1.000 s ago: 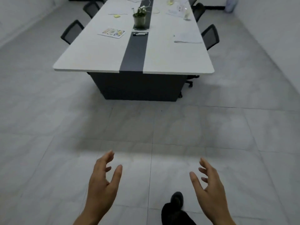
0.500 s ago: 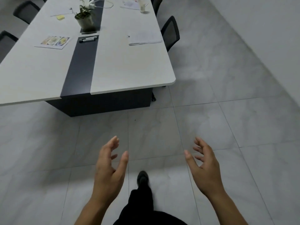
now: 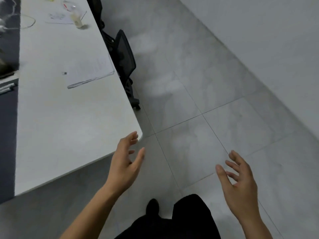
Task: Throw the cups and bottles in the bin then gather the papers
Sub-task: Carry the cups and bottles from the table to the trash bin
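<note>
Bottles and cups stood at the table's (image 3: 69, 126) far end: a small bottle (image 3: 77, 20) upright beside a clear, blurred cup (image 3: 69, 8), well ahead and left of both hands. A paper stack (image 3: 89, 71) lay nearer, along the right edge by a chair (image 3: 125, 56). The left hand (image 3: 125, 163), fingers spread and empty, hovered at the table corner (nearer); the right hand (image 3: 240, 185), likewise empty, hung over the floor.

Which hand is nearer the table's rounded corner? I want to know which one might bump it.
Left. The left hand overlaps the table at its corner, fingertips right at the edge. The right hand hangs over bare floor, well off to the side.
</note>
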Available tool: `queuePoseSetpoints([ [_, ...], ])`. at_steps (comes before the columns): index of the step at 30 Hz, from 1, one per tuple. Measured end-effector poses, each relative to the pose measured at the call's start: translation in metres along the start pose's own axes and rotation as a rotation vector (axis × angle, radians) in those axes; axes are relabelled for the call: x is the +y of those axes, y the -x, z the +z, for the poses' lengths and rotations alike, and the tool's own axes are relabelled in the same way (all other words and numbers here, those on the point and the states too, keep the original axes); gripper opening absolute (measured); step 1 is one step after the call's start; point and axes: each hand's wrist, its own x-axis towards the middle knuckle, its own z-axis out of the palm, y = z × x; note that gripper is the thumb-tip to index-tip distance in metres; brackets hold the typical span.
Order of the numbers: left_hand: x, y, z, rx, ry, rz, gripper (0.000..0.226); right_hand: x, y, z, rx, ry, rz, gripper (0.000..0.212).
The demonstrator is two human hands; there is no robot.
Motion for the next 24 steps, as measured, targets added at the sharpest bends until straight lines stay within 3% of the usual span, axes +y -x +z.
queuePoseSetpoints([
  [5, 0.039, -0.148, 0.044, 0.011, 0.03, -0.019, 0.049, 0.0, -0.126, 0.001, 0.034, -0.064, 0.048, 0.054],
  [9, 0.06, -0.232, 0.094, 0.118, 0.108, -0.131, 0.046, 0.004, -0.255, 0.004, -0.072, -0.085, 0.052, 0.05],
  [17, 0.114, -0.362, 0.107, 0.354, 0.242, -0.259, 0.049, -0.086, -0.498, 0.002, -0.319, -0.065, -0.064, 0.053],
  [24, 0.101, -0.489, 0.124, 0.585, 0.41, -0.377, 0.045, -0.147, -0.671, 0.08, -0.449, 0.005, -0.157, 0.053],
])
